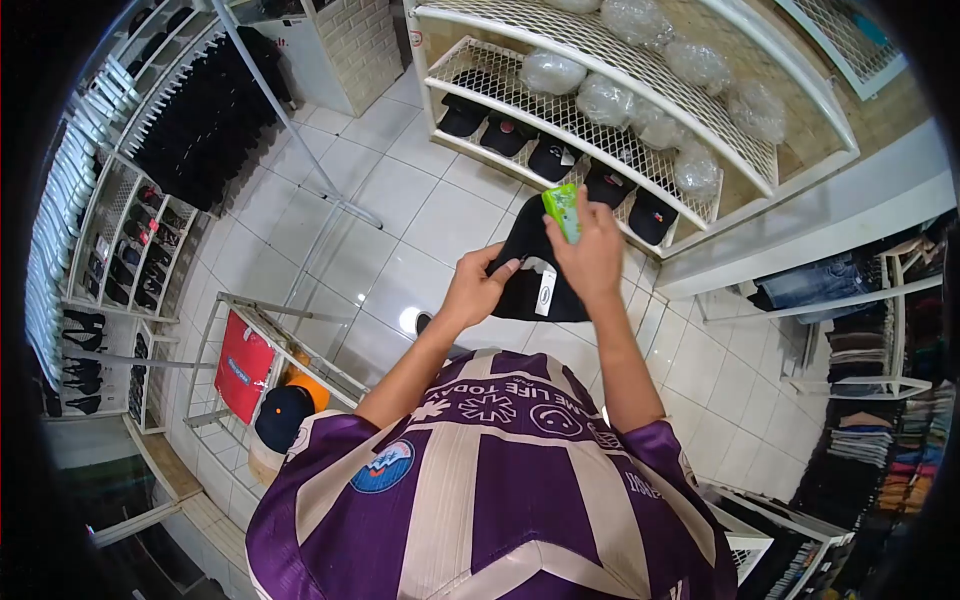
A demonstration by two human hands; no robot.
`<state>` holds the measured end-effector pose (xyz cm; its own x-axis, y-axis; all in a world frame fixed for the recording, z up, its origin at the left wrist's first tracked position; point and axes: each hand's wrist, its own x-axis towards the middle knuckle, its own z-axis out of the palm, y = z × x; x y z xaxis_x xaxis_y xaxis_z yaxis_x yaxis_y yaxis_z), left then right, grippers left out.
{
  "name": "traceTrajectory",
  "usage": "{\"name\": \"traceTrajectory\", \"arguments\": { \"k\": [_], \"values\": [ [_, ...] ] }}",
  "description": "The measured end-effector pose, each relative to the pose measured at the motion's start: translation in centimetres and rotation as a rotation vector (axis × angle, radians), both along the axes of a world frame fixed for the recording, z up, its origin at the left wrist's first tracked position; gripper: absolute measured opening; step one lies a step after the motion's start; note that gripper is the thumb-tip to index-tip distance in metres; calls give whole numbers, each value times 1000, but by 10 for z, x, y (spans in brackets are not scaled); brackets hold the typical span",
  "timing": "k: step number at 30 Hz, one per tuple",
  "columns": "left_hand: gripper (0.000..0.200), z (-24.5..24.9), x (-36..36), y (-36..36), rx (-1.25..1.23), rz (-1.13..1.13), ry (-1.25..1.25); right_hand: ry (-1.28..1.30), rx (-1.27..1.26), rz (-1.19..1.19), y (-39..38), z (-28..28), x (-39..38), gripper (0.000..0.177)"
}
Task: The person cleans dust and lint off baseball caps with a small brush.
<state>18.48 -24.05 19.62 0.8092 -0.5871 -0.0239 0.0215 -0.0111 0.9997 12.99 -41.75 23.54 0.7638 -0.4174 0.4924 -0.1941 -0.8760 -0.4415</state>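
Note:
A black cap (522, 248) is held out in front of my body, its hollow side partly facing up, with a white paper tag (545, 291) showing inside it. My left hand (473, 287) is closed on the cap's left edge, thumb on top and fingers partly hidden. My right hand (590, 252) grips a small bright green block-shaped item (563, 211) with a pale printed pattern, over the cap's right side. The green item overlaps the cap's upper edge in this view.
Ahead stands a white mesh shelf (600, 105) bearing black caps (552, 158) and clear plastic-wrapped bundles (606, 101). A metal rack (225, 405) with a navy cap (284, 418) is at the left, near a clothes rail pole (275, 95). Folded clothes (860, 440) fill the right side.

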Motion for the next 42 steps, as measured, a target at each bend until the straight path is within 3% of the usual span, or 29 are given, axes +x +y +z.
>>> {"name": "traceTrajectory", "arguments": {
  "k": [2,4,6,9,12,14,16,17,18,20,21,24,25,26,28,30,33,35,36,37,38,40,42],
  "values": [
    [18,-5,3,-3,37,-49,-23,-1,259,-24,22,-11,8,58],
    [18,7,11,-1,215,-72,-149,-156,323,124,37,-13,7,61],
    [18,14,16,4,254,-70,-163,-134,427,210,28,-20,9,60],
    [14,9,9,4,-25,-75,98,2,178,-83,8,-17,18,58],
    [15,2,6,-1,-6,-41,27,-79,371,32,35,-19,21,58],
    [18,-7,17,12,156,-68,-92,-132,439,215,42,-17,20,57],
    [18,19,13,17,19,-66,83,11,422,173,23,-11,21,59],
    [19,22,12,20,65,-63,117,-61,313,68,19,-11,26,58],
    [19,21,9,19,63,-44,121,-133,245,-5,17,-10,33,58],
    [21,17,3,13,54,-2,13,-106,346,6,33,-15,35,57],
    [25,-2,10,15,80,19,-131,-132,451,126,47,-15,35,57],
    [26,-7,22,35,-18,65,-102,-85,625,381,62,-7,35,57],
    [26,9,19,43,-17,50,113,-158,452,369,52,-11,43,58],
    [24,14,17,46,-23,108,122,-238,280,360,45,-14,53,58],
    [27,12,15,52,34,100,99,-73,441,64,47,-8,66,59],
    [28,-1,17,52,61,103,20,-102,348,177,70,-11,69,59],
    [28,3,24,70,253,223,-154,-33,519,469,100,3,64,59],
    [27,0,28,81,-37,245,103,-61,350,495,94,6,76,60],
    [27,2,29,83,-38,260,100,-145,193,442,85,-2,91,60],
    [27,5,26,81,-67,263,134,1,226,267,81,0,100,59],
    [26,7,25,80,-99,265,162,0,225,279,86,-3,102,59],
    [25,2,30,81,-7,253,24,-120,311,393,104,-5,102,60],
    [26,-6,40,87,90,327,-75,-70,611,575,120,2,89,61]
  ]
}}
